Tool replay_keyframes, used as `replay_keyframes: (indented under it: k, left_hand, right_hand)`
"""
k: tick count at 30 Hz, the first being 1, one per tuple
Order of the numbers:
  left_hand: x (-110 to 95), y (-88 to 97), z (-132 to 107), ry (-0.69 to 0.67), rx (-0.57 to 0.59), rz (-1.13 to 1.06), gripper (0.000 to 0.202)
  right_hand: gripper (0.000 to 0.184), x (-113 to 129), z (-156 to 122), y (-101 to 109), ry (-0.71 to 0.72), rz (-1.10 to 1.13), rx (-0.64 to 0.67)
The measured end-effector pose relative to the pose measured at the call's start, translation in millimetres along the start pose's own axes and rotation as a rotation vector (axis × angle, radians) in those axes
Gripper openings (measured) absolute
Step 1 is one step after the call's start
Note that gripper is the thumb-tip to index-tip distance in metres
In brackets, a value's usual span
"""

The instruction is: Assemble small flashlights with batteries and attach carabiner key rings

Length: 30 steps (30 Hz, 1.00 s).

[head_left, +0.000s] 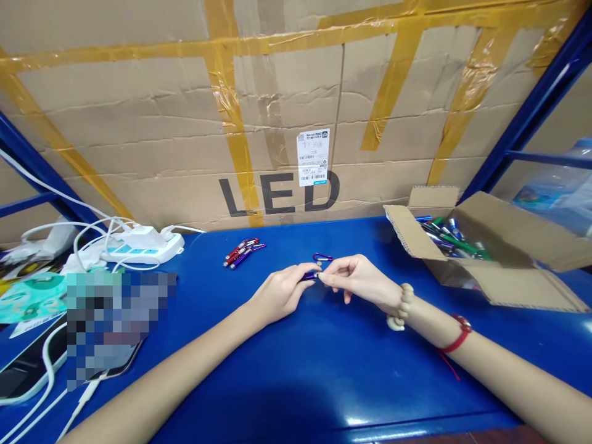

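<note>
Table: open lane between the forearms, from near edge up to left hand and right hand. Sideways passage there barred by both forearms. Beyond hands: clip close by, cylinders farther left. Left side obstructed: power strip, cords. Right: box, flaps splayed. Rear: carton, wall-like.
</note>
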<state>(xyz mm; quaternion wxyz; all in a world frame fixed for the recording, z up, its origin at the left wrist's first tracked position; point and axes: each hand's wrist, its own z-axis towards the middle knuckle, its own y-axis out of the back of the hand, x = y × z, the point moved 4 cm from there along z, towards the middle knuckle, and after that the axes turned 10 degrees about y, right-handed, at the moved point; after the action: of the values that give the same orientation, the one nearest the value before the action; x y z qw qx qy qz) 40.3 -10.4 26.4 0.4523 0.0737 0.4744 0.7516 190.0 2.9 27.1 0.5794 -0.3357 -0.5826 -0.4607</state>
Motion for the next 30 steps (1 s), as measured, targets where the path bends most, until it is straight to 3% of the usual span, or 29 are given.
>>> replay_keyframes:
  k: [6, 9, 12, 16, 20, 24, 30]
  left_hand:
    - [5.1, -3.7, 0.8, 0.086, 0.027, -0.024, 0.024]
    - [7.5, -4.9, 1.2, 0.124, 0.041, -0.064, 0.025]
    - [8.1, -5.4, 1.5, 0.132, 0.055, -0.081, 0.025]
    - [4.1, -4.5, 2.7, 0.126, 0.125, -0.086, 0.023]
    - [2.8, -5.3, 2.7, 0.204, 0.228, -0.079, 0.014]
    - [3.4, -7.4, 0.5, 0.186, 0.23, -0.072, 0.003]
    - [3.7, -6.8, -0.3, 0.181, 0.221, -0.066, 0.003]
  right_hand:
    - [0.039, -1.7, 4.0, 6.0, 0.141, -0.183, -0.011]
    - [0.03, 10.4, 1.3, 12.5, 0.531, -0.486, -0.078]
    - [0.015, 21.3, -8.0, 11.4, 0.938, -0.789, -0.052]
    - [0.016, 27.3, -16.7, 7.8, 1.16, -1.055, -0.044]
    - [0.02, 28.6, -19.9, 3.3, 1.223, -1.171, -0.008]
    - [0.016, 26.1, -18.9, 3.8, 1.158, -1.11, 0.005]
    - [0.014, 25.4, -17.5, 3.2, 1.11, -1.004, 0.027]
